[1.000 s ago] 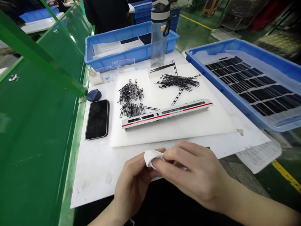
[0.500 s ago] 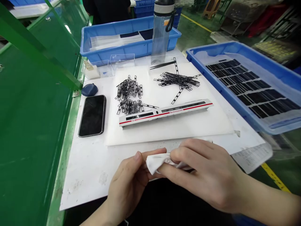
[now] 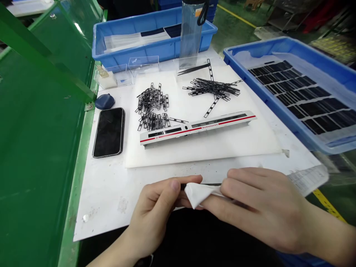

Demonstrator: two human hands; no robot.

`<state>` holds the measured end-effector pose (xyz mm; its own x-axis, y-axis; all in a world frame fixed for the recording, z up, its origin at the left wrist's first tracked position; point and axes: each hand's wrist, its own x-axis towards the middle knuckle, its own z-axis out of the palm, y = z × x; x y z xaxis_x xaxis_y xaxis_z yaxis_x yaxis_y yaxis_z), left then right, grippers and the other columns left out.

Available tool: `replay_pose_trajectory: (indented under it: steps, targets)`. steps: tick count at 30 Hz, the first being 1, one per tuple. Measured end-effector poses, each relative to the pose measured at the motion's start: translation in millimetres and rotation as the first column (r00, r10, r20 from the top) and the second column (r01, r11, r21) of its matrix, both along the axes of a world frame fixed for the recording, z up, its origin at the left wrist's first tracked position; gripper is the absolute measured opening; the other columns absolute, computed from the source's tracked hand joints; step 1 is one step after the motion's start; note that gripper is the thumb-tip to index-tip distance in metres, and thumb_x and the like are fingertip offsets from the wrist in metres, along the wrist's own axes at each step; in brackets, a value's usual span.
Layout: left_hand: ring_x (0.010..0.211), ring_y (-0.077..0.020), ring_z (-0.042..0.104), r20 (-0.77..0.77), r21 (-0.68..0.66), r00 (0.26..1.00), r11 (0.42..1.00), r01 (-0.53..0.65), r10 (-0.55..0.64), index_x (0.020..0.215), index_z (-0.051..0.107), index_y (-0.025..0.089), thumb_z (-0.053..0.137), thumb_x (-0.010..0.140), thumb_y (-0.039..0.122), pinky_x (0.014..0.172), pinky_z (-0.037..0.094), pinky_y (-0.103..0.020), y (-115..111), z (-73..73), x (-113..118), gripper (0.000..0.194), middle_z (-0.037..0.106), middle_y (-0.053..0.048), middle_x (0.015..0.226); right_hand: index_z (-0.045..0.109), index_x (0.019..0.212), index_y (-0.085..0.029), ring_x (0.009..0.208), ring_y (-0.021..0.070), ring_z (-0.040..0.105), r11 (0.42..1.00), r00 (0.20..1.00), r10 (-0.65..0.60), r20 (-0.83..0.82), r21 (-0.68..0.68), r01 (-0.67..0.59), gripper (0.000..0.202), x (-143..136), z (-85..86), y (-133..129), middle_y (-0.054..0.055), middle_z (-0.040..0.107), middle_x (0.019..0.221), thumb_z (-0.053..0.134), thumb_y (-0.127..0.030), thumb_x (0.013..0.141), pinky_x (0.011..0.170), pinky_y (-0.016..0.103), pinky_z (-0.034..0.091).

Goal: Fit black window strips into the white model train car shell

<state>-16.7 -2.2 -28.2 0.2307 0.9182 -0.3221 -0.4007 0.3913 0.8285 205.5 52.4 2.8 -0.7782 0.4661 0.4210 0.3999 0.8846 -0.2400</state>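
Near the table's front edge, my left hand (image 3: 158, 207) pinches the left end of a thin dark strip (image 3: 183, 187) between thumb and fingers. My right hand (image 3: 258, 204) is closed on a white cloth (image 3: 198, 193), which lies against the strip; the strip's right part is mostly hidden by the cloth and fingers. Beyond my hands, a white train car shell (image 3: 197, 129) with a red stripe rests on a white foam pad (image 3: 178, 155). Two piles of black frame-like parts, a left pile (image 3: 152, 100) and a right pile (image 3: 213, 89), lie behind the shell.
A phone (image 3: 108, 132) and a dark blue case (image 3: 105, 101) lie at left. Behind the pad are clear boxes (image 3: 143, 66), black tweezers (image 3: 193, 69), a bottle (image 3: 190, 35) and a blue bin (image 3: 139, 52). Another blue bin (image 3: 239, 72) holds rows of dark strips at right.
The white cloth and my right hand have shifted right, exposing the dark strip at my left fingertips. The view has moved slightly, so the table items sit higher in the picture.
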Motion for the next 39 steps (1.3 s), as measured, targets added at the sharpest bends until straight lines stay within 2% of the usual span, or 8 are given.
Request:
replay_pose_trajectory:
  steps: [4, 11, 16, 22, 25, 30, 39]
  targets:
    - [0.083, -0.0193, 0.079, 0.034, 0.006, 0.999, 1.0, -0.018, 0.018, 0.115, 0.083, 0.022, 0.063, 0.104, 0.042, 0.08, 0.063, -0.024, 1.5, 1.7, 0.4, 0.031, 0.084, -0.006, 0.089, 0.069, 0.113, -0.024, 0.067, 0.0182, 0.043, 1.0, 1.0, 0.003, 0.026, 0.009, -0.003, 0.024, 6.6, 0.1, 1.6, -0.002, 0.052, 0.07, 0.046, -0.021, 0.107, 0.061, 0.036, 0.029]
    - [0.071, -0.0202, 0.08, -0.098, -0.003, 0.987, 0.992, -0.126, 0.125, 0.102, 0.087, 0.021, 0.074, 0.095, 0.049, 0.073, 0.065, -0.024, 6.1, 11.1, 2.0, 0.031, 0.083, -0.007, 0.077, 0.069, 0.111, -0.024, 0.068, 0.0193, 0.042, 1.0, 0.999, -0.002, 0.048, 0.004, 0.002, 0.022, 12.9, 1.0, 2.1, -0.001, 0.049, 0.07, 0.049, -0.02, 0.104, 0.061, 0.036, 0.028]
    - [0.068, -0.0228, 0.08, -0.054, 0.004, 0.991, 0.993, -0.122, 0.122, 0.101, 0.086, 0.017, 0.073, 0.096, 0.046, 0.071, 0.068, -0.03, 10.8, 15.6, -2.1, 0.033, 0.083, -0.011, 0.076, 0.066, 0.111, -0.024, 0.067, 0.0199, 0.042, 1.0, 0.998, 0.001, 0.069, 0.014, -0.002, 0.021, 21.5, 0.5, 3.0, 0.0, 0.05, 0.07, 0.049, -0.018, 0.101, 0.061, 0.037, 0.028]
    - [0.067, -0.0197, 0.08, -0.062, 0.001, 0.987, 0.989, -0.147, 0.147, 0.098, 0.086, 0.019, 0.072, 0.097, 0.045, 0.066, 0.064, -0.021, 14.6, 17.8, -9.8, 0.029, 0.083, -0.011, 0.075, 0.065, 0.114, -0.022, 0.068, 0.0203, 0.042, 1.0, 0.999, 0.023, 0.042, 0.013, -0.024, 0.022, 33.8, -1.4, 3.4, 0.0, 0.053, 0.072, 0.049, -0.016, 0.1, 0.061, 0.037, 0.028]
    - [0.066, -0.0215, 0.08, -0.051, 0.026, 0.988, 0.99, -0.141, 0.142, 0.097, 0.086, 0.018, 0.072, 0.097, 0.043, 0.064, 0.065, -0.024, 16.5, 17.2, -13.3, 0.029, 0.082, -0.012, 0.073, 0.065, 0.116, -0.021, 0.069, 0.0206, 0.043, 0.999, 0.999, 0.037, 0.01, 0.008, -0.037, 0.022, 38.1, -4.6, 3.2, 0.0, 0.055, 0.072, 0.05, -0.015, 0.1, 0.063, 0.037, 0.032]
    - [0.064, -0.0217, 0.079, -0.093, 0.044, 0.979, 0.983, -0.18, 0.183, 0.094, 0.087, 0.019, 0.074, 0.096, 0.042, 0.063, 0.065, -0.026, 16.9, 18.8, -16.8, 0.026, 0.082, -0.011, 0.072, 0.065, 0.116, -0.021, 0.068, 0.0201, 0.042, 1.0, 1.0, 0.005, -0.008, 0.024, -0.005, 0.02, 42.8, -11.2, 2.5, -0.001, 0.054, 0.071, 0.053, -0.016, 0.101, 0.061, 0.037, 0.03]
    - [0.056, -0.0242, 0.077, -0.235, 0.132, 0.937, 0.963, -0.233, 0.259, 0.088, 0.087, 0.022, 0.082, 0.087, 0.041, 0.057, 0.067, -0.03, 23.4, 22.0, -41.9, 0.019, 0.078, -0.01, 0.061, 0.067, 0.109, -0.02, 0.064, 0.0173, 0.041, 0.998, 0.996, -0.045, -0.077, 0.035, 0.048, 0.013, 45.2, -15.9, 6.7, -0.003, 0.053, 0.069, 0.058, -0.014, 0.102, 0.06, 0.035, 0.029]
